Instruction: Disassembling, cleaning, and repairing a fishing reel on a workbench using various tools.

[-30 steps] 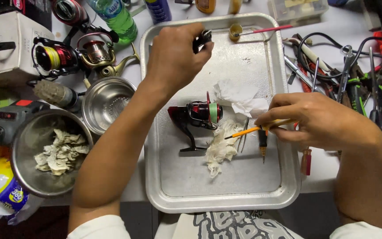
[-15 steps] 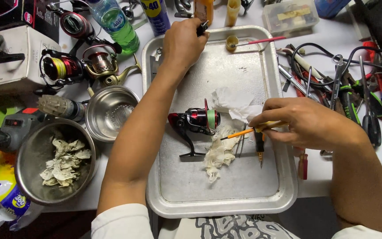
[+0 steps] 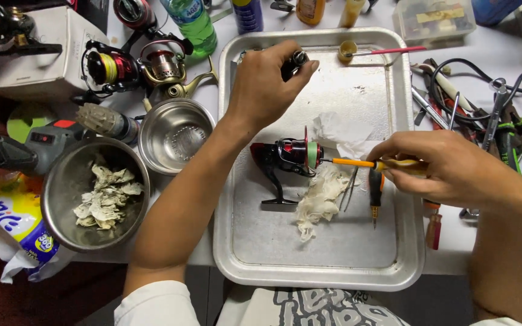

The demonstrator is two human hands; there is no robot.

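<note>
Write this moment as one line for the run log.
left hand: holds small dark part over tray | right hand: yellow screwdriver at red-black reel | crumpled tissue beside reel

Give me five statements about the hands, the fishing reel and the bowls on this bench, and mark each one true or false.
1. The right hand holds a yellow-handled tool whose tip meets the black and red fishing reel. True.
2. The left hand rests flat on the metal tray. False: it is raised over the tray's far end, pinching a small dark part.
3. The large steel bowl holds crumpled paper scraps. True.
4. The reel lies outside the tray. False: it sits inside it, beside a crumpled white tissue.
5. The smaller steel bowl is full of screws. False: nothing shows in it.
</note>
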